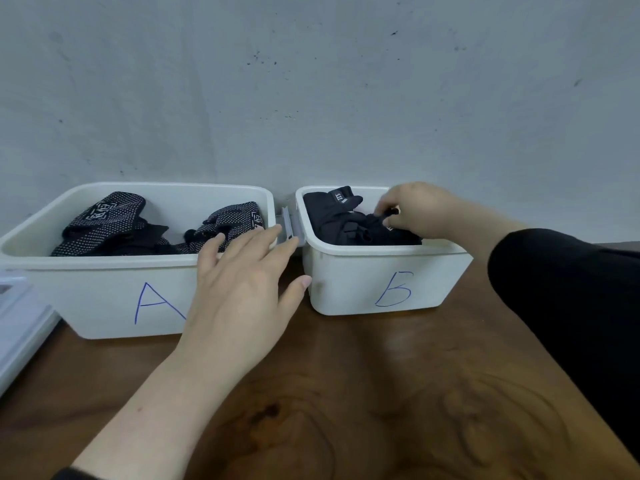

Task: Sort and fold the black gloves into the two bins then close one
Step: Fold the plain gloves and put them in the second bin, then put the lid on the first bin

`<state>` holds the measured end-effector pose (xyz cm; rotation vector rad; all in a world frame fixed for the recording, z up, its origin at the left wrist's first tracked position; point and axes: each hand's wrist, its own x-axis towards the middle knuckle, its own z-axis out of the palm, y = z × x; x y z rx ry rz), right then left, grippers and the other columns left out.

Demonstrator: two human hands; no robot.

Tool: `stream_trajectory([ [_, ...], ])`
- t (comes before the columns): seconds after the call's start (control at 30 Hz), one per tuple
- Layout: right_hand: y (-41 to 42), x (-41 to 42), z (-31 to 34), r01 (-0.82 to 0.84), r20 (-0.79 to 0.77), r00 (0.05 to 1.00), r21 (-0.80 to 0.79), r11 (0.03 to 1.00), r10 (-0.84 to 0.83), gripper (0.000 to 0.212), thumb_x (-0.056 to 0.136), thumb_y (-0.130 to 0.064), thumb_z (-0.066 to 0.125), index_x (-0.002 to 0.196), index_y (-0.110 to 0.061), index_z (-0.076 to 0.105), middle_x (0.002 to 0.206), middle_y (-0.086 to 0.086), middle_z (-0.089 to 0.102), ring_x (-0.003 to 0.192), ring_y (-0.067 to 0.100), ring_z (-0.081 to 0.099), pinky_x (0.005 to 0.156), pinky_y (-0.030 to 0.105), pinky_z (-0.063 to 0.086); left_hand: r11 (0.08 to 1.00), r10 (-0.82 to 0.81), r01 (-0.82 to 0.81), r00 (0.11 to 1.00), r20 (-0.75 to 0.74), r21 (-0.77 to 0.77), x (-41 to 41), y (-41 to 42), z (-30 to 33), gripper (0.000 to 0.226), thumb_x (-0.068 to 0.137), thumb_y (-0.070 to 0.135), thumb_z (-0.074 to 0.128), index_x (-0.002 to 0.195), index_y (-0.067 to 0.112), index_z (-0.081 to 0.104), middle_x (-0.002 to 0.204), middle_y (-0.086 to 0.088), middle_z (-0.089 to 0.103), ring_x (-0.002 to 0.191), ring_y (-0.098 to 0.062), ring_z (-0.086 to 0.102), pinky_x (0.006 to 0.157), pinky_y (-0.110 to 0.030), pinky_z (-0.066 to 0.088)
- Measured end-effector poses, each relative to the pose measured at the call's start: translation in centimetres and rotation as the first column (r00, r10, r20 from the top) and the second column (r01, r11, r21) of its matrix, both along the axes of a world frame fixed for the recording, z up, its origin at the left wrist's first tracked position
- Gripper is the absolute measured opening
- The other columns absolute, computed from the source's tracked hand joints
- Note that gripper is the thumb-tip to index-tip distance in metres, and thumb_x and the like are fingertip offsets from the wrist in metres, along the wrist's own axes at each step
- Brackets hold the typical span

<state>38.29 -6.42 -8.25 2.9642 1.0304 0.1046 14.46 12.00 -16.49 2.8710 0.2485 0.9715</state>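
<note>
Closest to the camera, the left hand [239, 289] is reaching forward with fingers straight and spread, hovering over the near right corner of the bin marked A [104, 292], not gripping anything. Sitting in that bin are the dotted black gloves [104, 223], kind of piled up loosely. Right beside it, the smaller bin marked B [391, 282] is holding the plain black gloves [349, 223], and the right hand [415, 211] is dipping into it, fingers curling and pinching a bit of that black fabric. Between the two bins, a small clip-like latch [288, 226] is poking up. Both bins are sitting open on a brown wooden table [346, 410] against a grey wall [311, 81], with a white lid [20, 320] lying at the left edge.
</note>
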Motion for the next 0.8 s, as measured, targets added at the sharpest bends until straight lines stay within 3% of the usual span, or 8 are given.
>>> stream_trajectory([
  [0.07, -0.5, 0.1, -0.3, 0.012, -0.120, 0.992, -0.150, 0.989, -0.030, 0.036, 0.103, -0.041, 0.050, 0.111, -0.011, 0.070, 0.104, 0.008, 0.070, 0.092, 0.026, 0.061, 0.086, 0.036, 0.049, 1.000, 0.003, -0.003, 1.000, -0.014, -0.002, 0.0, 0.0, 0.0, 0.052, 0.091, 0.052, 0.048, 0.131, 0.024, 0.065, 0.139, -0.001, 0.061, 0.132, -0.023, 0.053, 0.114, -0.048, 0.019],
  [0.13, -0.9, -0.1, -0.4, 0.062, -0.205, 0.974, -0.181, 0.981, -0.099, 0.051, 0.105, -0.048, 0.040, 0.105, -0.003, 0.064, 0.088, 0.010, 0.063, 0.083, 0.028, 0.057, 0.083, 0.037, 0.047, 1.000, 0.003, -0.003, 1.000, -0.020, 0.003, 0.1, 0.0, 0.0, 0.051, 0.090, 0.051, 0.051, 0.130, 0.023, 0.066, 0.139, -0.001, 0.060, 0.132, -0.024, 0.053, 0.114, -0.049, 0.019],
  [0.23, -1.2, -0.9, 0.0, 0.080, -0.227, 0.968, -0.142, 0.987, -0.111, 0.051, 0.107, -0.048, 0.036, 0.107, -0.007, 0.065, 0.098, 0.003, 0.067, 0.100, 0.030, 0.062, 0.093, 0.040, 0.047, 1.000, -0.004, 0.005, 1.000, -0.015, 0.014, 0.1, 0.1, 0.0, 0.051, 0.089, 0.050, 0.054, 0.130, 0.022, 0.066, 0.139, -0.001, 0.061, 0.133, -0.024, 0.053, 0.115, -0.050, 0.020],
  [0.37, -0.9, -3.5, 1.1, 0.085, -0.058, 0.996, 0.234, 0.968, -0.073, 0.037, 0.107, -0.040, 0.042, 0.124, -0.019, 0.067, 0.121, 0.001, 0.068, 0.110, 0.028, 0.059, 0.086, 0.033, 0.045, 0.999, -0.041, 0.041, 0.999, -0.010, -0.016, 0.0, 0.2, 0.0, 0.052, 0.092, 0.052, 0.049, 0.133, 0.023, 0.064, 0.142, 0.000, 0.058, 0.137, -0.022, 0.048, 0.117, -0.052, 0.022],
  [0.5, 0.0, -8.3, 1.9, -0.045, 0.105, 0.994, 0.604, 0.795, -0.024, 0.032, 0.105, -0.036, 0.046, 0.104, -0.014, 0.070, 0.092, 0.004, 0.070, 0.088, 0.027, 0.061, 0.078, 0.036, 0.051, 0.975, -0.144, 0.172, 0.970, 0.194, -0.137, -1.8, 0.4, 0.5, 0.047, 0.097, 0.044, 0.046, 0.126, 0.016, 0.069, 0.136, -0.002, 0.062, 0.131, -0.019, 0.051, 0.115, -0.035, 0.027],
  [0.63, 2.4, -14.8, 0.2, -0.258, 0.216, 0.966, 0.724, 0.639, 0.145, 0.032, 0.102, -0.027, 0.051, 0.083, -0.005, 0.064, 0.079, 0.006, 0.064, 0.080, 0.025, 0.058, 0.076, 0.041, 0.048, 0.975, -0.125, 0.183, 0.920, 0.372, -0.124, -6.1, 0.9, -0.2, 0.029, 0.097, 0.027, 0.051, 0.101, 0.011, 0.075, 0.106, 0.000, 0.070, 0.101, -0.020, 0.060, 0.092, -0.032, 0.039],
  [0.73, 4.1, -21.6, -2.9, -0.369, 0.238, 0.924, 0.763, 0.530, 0.301, 0.025, 0.103, -0.022, 0.055, 0.082, -0.011, 0.065, 0.074, -0.012, 0.055, 0.073, 0.011, 0.052, 0.074, 0.020, 0.044, 0.989, -0.062, 0.104, 0.934, 0.352, -0.102, -10.1, 2.6, -1.8, 0.031, 0.097, 0.028, 0.048, 0.083, 0.013, 0.072, 0.088, 0.003, 0.067, 0.083, -0.022, 0.059, 0.077, -0.037, 0.037],
  [0.8, 5.5, -25.9, -5.8, -0.365, 0.172, 0.903, 0.790, 0.492, 0.394, 0.022, 0.104, -0.024, 0.054, 0.090, -0.015, 0.069, 0.083, -0.014, 0.060, 0.080, 0.007, 0.057, 0.074, 0.020, 0.046, 0.991, -0.010, 0.054, 0.938, 0.347, -0.118, -12.9, 4.4, -2.7, 0.032, 0.097, 0.028, 0.049, 0.080, 0.012, 0.070, 0.084, 0.003, 0.066, 0.079, -0.022, 0.058, 0.074, -0.038, 0.039],
])
